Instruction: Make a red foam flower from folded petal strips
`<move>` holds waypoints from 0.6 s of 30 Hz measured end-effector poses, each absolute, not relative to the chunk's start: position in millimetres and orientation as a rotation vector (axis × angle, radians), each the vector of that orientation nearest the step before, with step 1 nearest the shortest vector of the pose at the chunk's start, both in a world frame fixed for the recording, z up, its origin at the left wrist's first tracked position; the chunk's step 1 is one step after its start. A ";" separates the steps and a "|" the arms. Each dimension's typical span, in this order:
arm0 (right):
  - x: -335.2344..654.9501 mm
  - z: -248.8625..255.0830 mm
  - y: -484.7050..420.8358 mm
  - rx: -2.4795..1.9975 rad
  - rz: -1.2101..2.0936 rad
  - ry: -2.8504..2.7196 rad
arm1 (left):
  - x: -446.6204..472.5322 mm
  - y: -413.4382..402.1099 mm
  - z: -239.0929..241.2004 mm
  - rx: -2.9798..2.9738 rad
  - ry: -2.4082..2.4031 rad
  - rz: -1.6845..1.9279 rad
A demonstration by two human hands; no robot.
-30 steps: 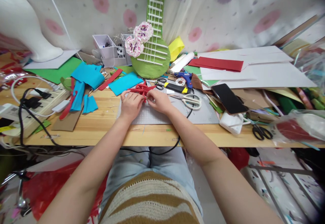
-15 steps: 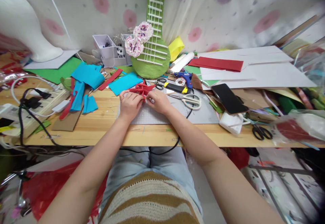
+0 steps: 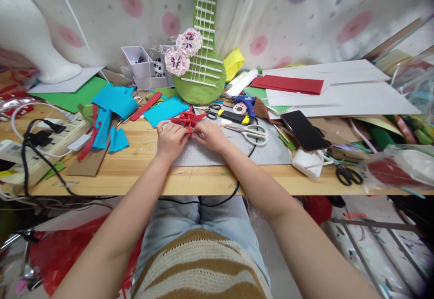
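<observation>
Craft wkshp, glue gun [image 3: 249,104], scissors [image 3: 244,130], clrd ppr [image 3: 165,111]

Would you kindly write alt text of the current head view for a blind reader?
A person's left hand and right hand hold a red craft piece over a grey mat on a cluttered table. White-handled scissors lie to the right; a green guitar-shaped craft stands behind.

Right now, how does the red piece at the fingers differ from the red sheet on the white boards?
The red piece is bent into pointed parts; the red sheet lies flat. The left hand and right hand hold the red piece, while the red sheet rests untouched on the white boards. Both are red.
</observation>
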State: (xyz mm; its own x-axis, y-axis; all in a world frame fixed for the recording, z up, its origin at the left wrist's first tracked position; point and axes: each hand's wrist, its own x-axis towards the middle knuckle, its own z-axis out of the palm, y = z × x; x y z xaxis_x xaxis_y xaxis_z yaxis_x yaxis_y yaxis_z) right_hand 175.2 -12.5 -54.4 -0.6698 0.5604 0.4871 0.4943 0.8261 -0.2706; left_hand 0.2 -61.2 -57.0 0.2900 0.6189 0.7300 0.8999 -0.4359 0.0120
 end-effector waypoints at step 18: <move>176.1 -53.8 -12.1 -0.762 0.262 -2.474 | -2.8 -61.1 -55.2 -2.229 -1.432 -0.947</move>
State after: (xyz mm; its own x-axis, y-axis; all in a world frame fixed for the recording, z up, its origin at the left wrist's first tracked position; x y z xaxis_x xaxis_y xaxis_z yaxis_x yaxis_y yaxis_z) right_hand 176.1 -12.1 -53.8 -0.6985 0.5689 0.4341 0.4654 0.8220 -0.3283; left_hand -2.8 -61.1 -55.2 0.2753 0.6767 0.6828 0.8933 -0.4425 0.0784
